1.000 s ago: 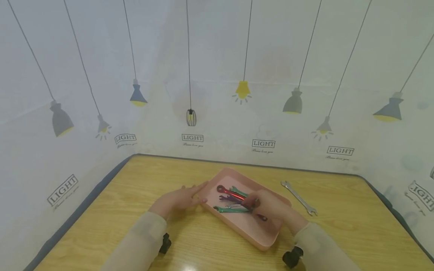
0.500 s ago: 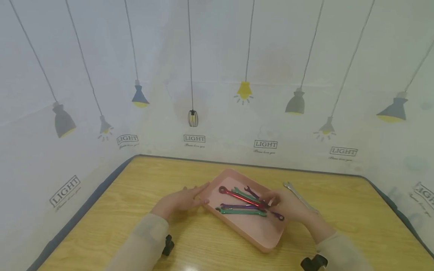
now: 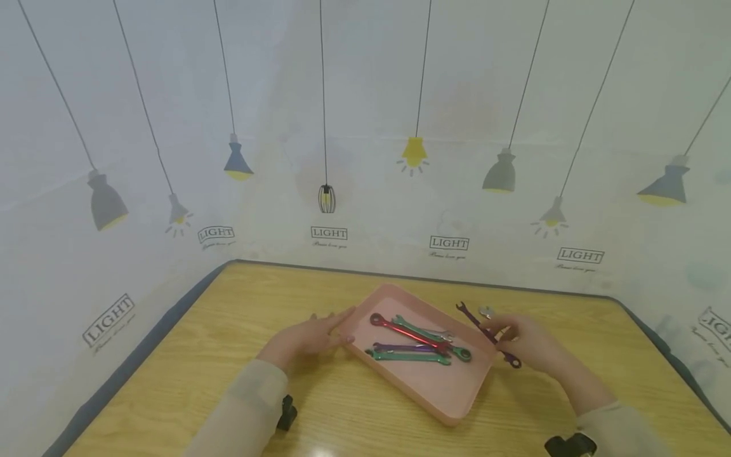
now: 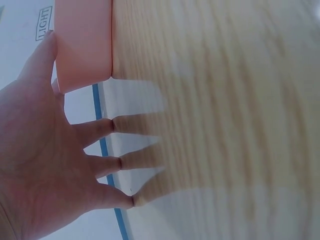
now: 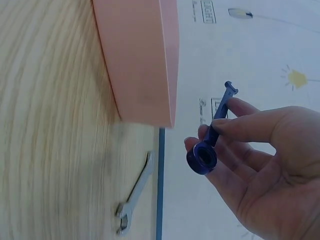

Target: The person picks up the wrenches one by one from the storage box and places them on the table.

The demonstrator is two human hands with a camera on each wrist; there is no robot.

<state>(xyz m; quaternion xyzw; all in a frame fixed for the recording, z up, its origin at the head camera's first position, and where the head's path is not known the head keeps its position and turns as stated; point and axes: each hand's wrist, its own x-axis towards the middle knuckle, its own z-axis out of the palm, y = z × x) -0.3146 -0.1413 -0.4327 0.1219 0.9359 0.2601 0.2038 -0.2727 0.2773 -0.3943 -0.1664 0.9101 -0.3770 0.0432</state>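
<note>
- Lightly or hard I cannot tell, but I have a purple wrench pinched between the thumb and fingers of my right hand, up in the air just beside the tray's right corner.
- Its ring end points toward me and its open end away, slanting left.
- Just beside it sits the pink tray, set askew, long side slanting down to the right.
- Inside that, a red wrench lies across an upper green wrench; a second purple wrench and a lower green wrench lie nearer me, and something silver shows partly under the pile.
- At the tray's left end I have my left hand spread, thumb and index finger against the tray, the other fingers reaching down to the table.
- Past the tray's right end, a silver wrench lies on the wooden table, partly hidden behind my right hand in the head view.
- Farther out hangs a pale cloth printed with lamps.
</note>
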